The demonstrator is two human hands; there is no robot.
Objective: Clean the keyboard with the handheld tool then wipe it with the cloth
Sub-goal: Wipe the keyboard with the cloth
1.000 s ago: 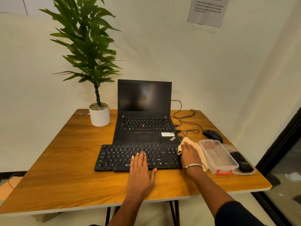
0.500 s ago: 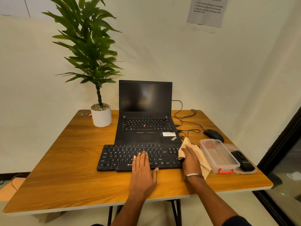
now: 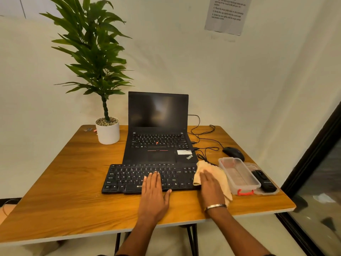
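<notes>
While our left hand (image 3: 154, 193) lies flat with straight fingers on the lower middle of the black keyboard (image 3: 129, 179), holding nothing, our right hand (image 3: 210, 185) presses flat, fingers straight, on the tan cloth (image 3: 219, 174) at the keyboard's right end. Part of the cloth drapes over the keys at that end, and the rest spreads on the counter (image 3: 64, 191) under our palm toward the wrist, where we wear a metal bangle (image 3: 215, 206).

At three o'clock from the right hand, just beside the cloth, stands a clear plastic box (image 3: 239, 175) with a red latch. Beyond it, near the counter's edge, a black handheld tool (image 3: 263, 181) lies on what looks like the box's clear lid.

At twelve o'clock from the keyboard, touching its far edge, sits an open laptop (image 3: 158, 126) with a dark screen. At one o'clock from the right hand rests a black mouse (image 3: 233, 153), its cable (image 3: 204, 137) looping toward the laptop. At eleven o'clock from the left hand, well apart, a green plant in a white pot (image 3: 108, 133) stands by the wall, where a printed sheet (image 3: 228, 13) hangs at upper right.
</notes>
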